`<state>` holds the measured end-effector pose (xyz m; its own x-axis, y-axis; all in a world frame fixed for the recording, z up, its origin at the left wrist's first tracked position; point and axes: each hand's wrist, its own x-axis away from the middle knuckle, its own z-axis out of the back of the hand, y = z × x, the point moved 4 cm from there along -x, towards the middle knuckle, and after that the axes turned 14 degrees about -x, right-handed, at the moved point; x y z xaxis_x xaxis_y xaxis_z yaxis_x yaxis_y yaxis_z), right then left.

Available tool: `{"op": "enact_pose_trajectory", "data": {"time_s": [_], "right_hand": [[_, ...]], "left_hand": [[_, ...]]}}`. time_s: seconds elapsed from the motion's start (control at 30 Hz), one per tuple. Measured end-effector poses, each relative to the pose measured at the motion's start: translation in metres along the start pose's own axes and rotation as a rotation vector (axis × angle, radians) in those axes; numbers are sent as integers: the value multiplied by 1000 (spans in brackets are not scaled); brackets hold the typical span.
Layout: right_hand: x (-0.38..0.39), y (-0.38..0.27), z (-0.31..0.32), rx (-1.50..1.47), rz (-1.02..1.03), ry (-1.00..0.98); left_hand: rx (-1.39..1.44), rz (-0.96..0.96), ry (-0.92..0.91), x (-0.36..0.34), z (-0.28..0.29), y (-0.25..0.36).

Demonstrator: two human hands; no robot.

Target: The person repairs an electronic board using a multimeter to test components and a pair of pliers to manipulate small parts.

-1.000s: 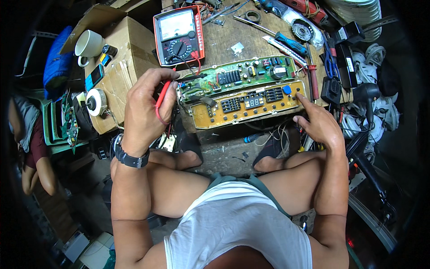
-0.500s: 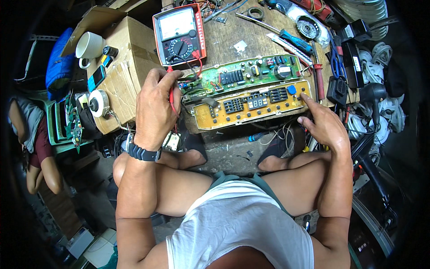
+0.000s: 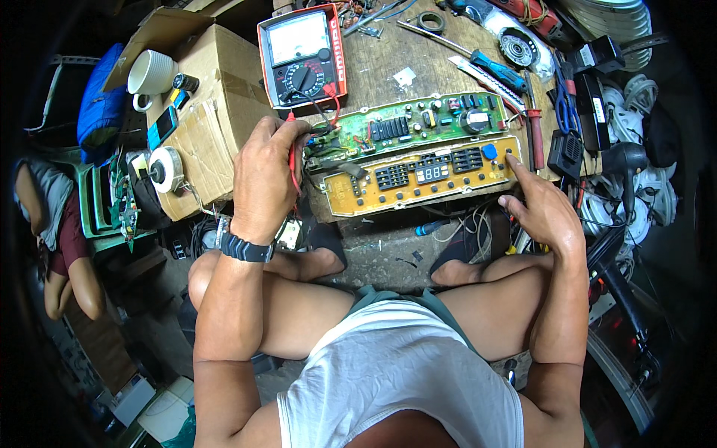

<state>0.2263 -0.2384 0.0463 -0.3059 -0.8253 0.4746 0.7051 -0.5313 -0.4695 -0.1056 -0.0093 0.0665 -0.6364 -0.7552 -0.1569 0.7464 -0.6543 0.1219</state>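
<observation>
At the left end of a green circuit board (image 3: pixel 441 127), my left hand (image 3: pixel 261 179) is closed around a red test probe (image 3: pixel 293 160). Its fingertips hover by the wires there, and their exact contact is hidden. Beside it lies a yellow control board (image 3: pixel 340 196) with a row of buttons, a blue knob (image 3: pixel 489 151) and a digit display (image 3: pixel 432 173). My right hand (image 3: pixel 549 209) has its index finger stretched onto the right end of this board, thumb apart, holding nothing. Red and black leads run to an orange-framed analog multimeter (image 3: pixel 302 63) behind the boards.
A cardboard box (image 3: pixel 205 142) carrying a white cup (image 3: pixel 151 72) and a phone (image 3: pixel 162 127) stands at left. Utility knife (image 3: pixel 487 81), screwdriver (image 3: pixel 499 71) and tape roll (image 3: pixel 429 22) lie on the wooden bench (image 3: pixel 373 63). Another person (image 3: pixel 63 246) is at far left.
The view has shifted slightly, so the boards and bench appear a little to the right. Both hands keep nearly the same places and poses.
</observation>
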Motion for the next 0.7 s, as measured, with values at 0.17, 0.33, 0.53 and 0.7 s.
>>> {"op": "enact_pose_trajectory", "data": {"time_s": [0.17,0.33,0.53,0.7], "right_hand": [[0,2,-1,-2,17,12],[0,-3,1,-15,-4,2],[1,-5,4,-10,-24,-14],[2,-2,2,-3,8,5]], "left_hand": [[-28,3,6,1,-1,-2],[-68,6,-33,1,-1,-2],[-75,18,-61,1,-1,-4],[-66,27,-70,1,0,-3]]}}
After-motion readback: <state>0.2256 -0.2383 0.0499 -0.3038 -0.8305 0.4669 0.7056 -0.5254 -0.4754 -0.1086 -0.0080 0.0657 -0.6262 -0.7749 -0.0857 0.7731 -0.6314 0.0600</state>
